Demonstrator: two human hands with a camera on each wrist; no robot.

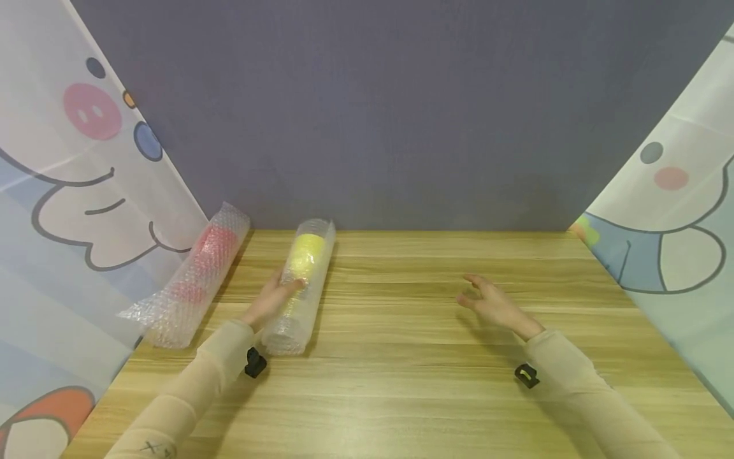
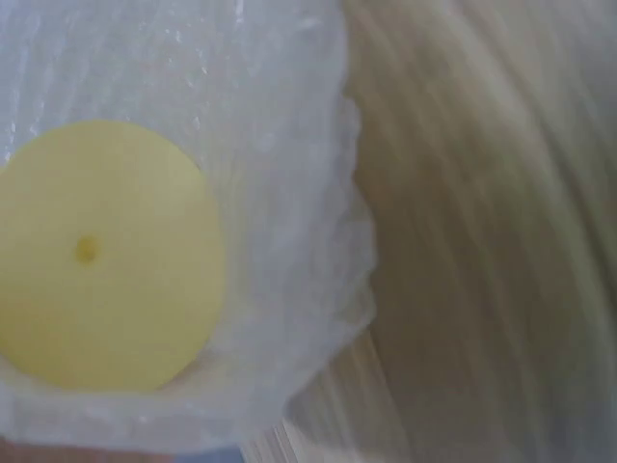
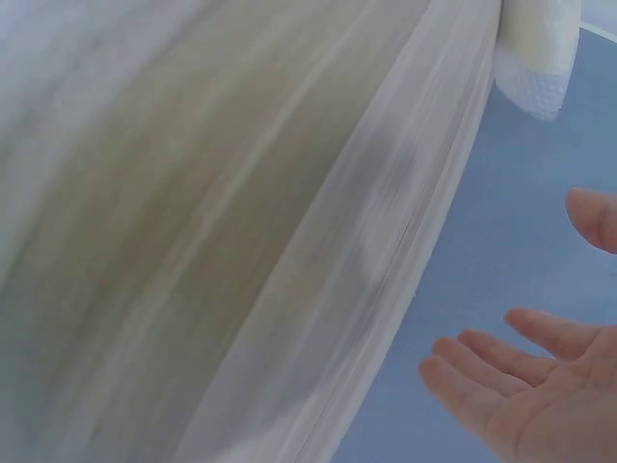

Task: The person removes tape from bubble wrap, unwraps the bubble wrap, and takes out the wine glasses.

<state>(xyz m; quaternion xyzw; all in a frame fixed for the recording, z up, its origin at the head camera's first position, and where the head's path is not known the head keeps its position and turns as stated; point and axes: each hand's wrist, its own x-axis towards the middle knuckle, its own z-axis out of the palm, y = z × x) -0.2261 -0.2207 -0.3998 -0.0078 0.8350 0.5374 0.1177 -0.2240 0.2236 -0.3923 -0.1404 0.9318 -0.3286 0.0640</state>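
Observation:
A yellow cylinder in bubble wrap (image 1: 306, 255) lies on the table, its far end near the back wall. My left hand (image 1: 274, 301) grips it from the left side, with the thumb over its top and the other fingers largely hidden. In the left wrist view, the flat round yellow end (image 2: 111, 260) shows a small dent in its middle, with loose wrap around it. My right hand (image 1: 493, 305) is held over the right part of the table, fingers spread and palm bare. The right wrist view shows the same hand (image 3: 540, 386) with thumb and fingers apart.
Left of the yellow one, a red bubble-wrapped roll (image 1: 201, 268) lies along the table's left edge. A dark grey wall (image 1: 401, 127) closes off the back. Cartoon-printed panels stand at the left (image 1: 57, 210) and right (image 1: 688, 255) of the wooden table (image 1: 401, 382).

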